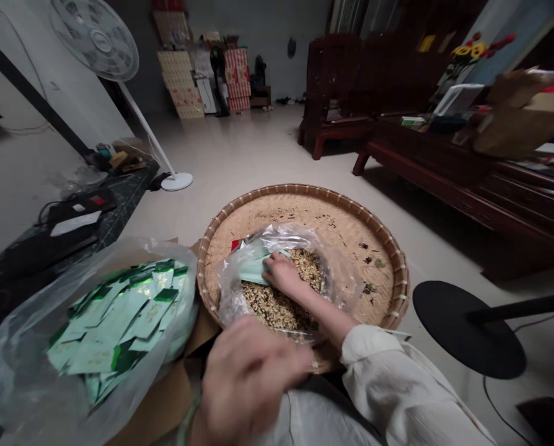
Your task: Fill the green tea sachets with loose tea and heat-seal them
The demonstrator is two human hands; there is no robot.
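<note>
My right hand reaches into a clear plastic bag of loose dried grains or tea and grips a pale green packet pushed into the heap. The bag lies in a round woven bamboo tray. My left hand hovers blurred close to the camera, near my lap, fingers curled; whether it holds anything is unclear. To the left a big clear bag is filled with several green and white packets.
A standing fan is at the back left beside a dark low table with cables. Dark wooden furniture lines the right. A black round stand base sits on the floor at right. Cardboard boxes are stacked at the far wall.
</note>
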